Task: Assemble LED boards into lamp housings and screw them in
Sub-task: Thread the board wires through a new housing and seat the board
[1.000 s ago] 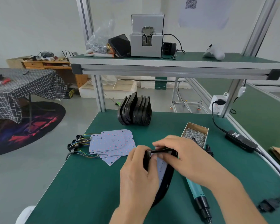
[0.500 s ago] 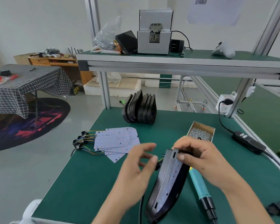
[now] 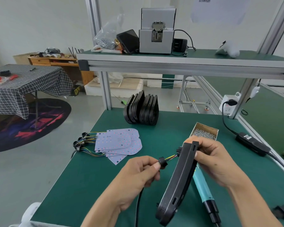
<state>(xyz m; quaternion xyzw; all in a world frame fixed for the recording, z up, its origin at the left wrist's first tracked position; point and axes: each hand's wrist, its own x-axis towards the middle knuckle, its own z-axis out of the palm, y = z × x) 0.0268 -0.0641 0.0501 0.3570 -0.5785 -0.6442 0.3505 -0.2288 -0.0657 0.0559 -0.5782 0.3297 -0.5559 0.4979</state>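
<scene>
My right hand (image 3: 213,159) grips the top end of a black lamp housing (image 3: 177,184), which stands tilted on edge on the green mat. Coloured wires (image 3: 170,157) come out of the housing's upper left side to a black grommet (image 3: 161,162) on a black cable. My left hand (image 3: 138,174) pinches that grommet, just left of the housing. The LED board inside the housing is hidden from this side. A fan of loose LED boards (image 3: 120,141) with wire tails lies to the left. Several empty black housings (image 3: 142,108) stand on edge at the back.
A cardboard box of screws (image 3: 204,132) sits right behind my right hand. A teal electric screwdriver (image 3: 203,190) lies under the housing, tip toward me. A black power adapter (image 3: 252,143) and its cable run along the right edge. An upper shelf carries a screw feeder (image 3: 156,31).
The housing has turned on edge so its back faces me. My left hand left the housing, took the grommet and pulled the wires out to the left.
</scene>
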